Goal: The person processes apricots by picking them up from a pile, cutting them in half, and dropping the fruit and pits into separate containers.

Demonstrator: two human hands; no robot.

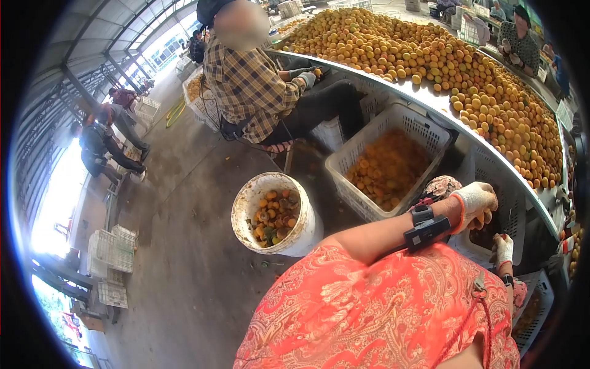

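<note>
My left hand [478, 203], in a white knit glove with an orange cuff, is held over a white crate by the table edge. Its fingers are curled, and orange-brown shapes show beneath them, too small to tell as fruit or fingertips. My right hand [503, 249], also gloved, is close by and lower, with its fingers bent inward; what they hold, if anything, is hidden. Beyond both hands, a large heap of apricots [393, 46] covers the metal sorting table [430, 98]. The white crate [513, 215] under my hands has dark contents.
A white bucket [310, 230] of discoloured apricots and leaves stands on the floor. Beside it is a plastic crate [344, 181] of apricots. A seated co-worker in a plaid shirt [246, 86] works at the table. Another crate [541, 295] is at lower right; stacked crates [114, 252] stand left.
</note>
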